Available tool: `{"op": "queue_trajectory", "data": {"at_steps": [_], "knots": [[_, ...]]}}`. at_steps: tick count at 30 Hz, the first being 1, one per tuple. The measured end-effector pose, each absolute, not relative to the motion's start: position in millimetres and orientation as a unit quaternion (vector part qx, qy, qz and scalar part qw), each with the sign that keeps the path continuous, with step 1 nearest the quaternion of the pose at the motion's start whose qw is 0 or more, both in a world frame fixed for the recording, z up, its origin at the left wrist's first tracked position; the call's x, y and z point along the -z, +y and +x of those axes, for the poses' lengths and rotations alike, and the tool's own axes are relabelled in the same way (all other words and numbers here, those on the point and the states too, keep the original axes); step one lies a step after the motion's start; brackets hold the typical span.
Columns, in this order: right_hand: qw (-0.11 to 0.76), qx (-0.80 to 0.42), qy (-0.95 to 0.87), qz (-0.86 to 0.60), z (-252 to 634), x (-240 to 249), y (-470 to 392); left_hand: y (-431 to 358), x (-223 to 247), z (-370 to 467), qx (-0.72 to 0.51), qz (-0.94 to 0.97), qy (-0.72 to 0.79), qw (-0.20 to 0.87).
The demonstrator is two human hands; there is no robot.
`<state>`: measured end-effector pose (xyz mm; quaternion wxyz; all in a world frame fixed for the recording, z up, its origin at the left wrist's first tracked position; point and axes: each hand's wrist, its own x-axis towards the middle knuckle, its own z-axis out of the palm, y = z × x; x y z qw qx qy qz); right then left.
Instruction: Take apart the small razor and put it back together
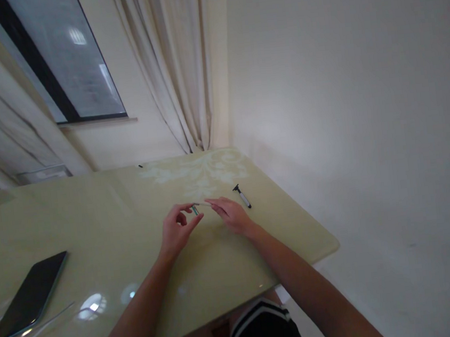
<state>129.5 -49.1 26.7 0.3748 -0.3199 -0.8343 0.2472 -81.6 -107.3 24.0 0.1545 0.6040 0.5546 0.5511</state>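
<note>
Pinching green piece [195, 210] w/ L hand [175, 230], pale stick [202, 204] w/ R hand [232, 216] (razor [242, 196] nearby).

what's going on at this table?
A person is working with both hands over the table. The left hand pinches a small green piece; the right hand holds a thin pale stick, its tip at the piece, contact unclear. A razor-like tool lies beyond the right hand, a dark tablet off to the left.
</note>
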Motion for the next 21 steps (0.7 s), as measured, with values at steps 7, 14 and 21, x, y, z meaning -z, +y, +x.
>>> {"op": "queue_trajectory", "data": {"at_steps": [7, 14, 21], "knots": [[0.347, -0.204, -0.853, -0.333, 130.3, -24.5, -48.9, -106.3, -23.8, -83.4, -0.565, 0.593, 0.553, 0.153], [0.361, -0.234, -0.840, -0.331, 127.6, -20.9, -49.6, -106.4, -24.7, -83.5, -0.560, 0.595, 0.554, 0.161], [0.375, -0.243, -0.834, -0.323, 128.2, -19.8, -47.8, -105.8, -23.1, -85.0, -0.563, 0.598, 0.547, 0.164]]}}
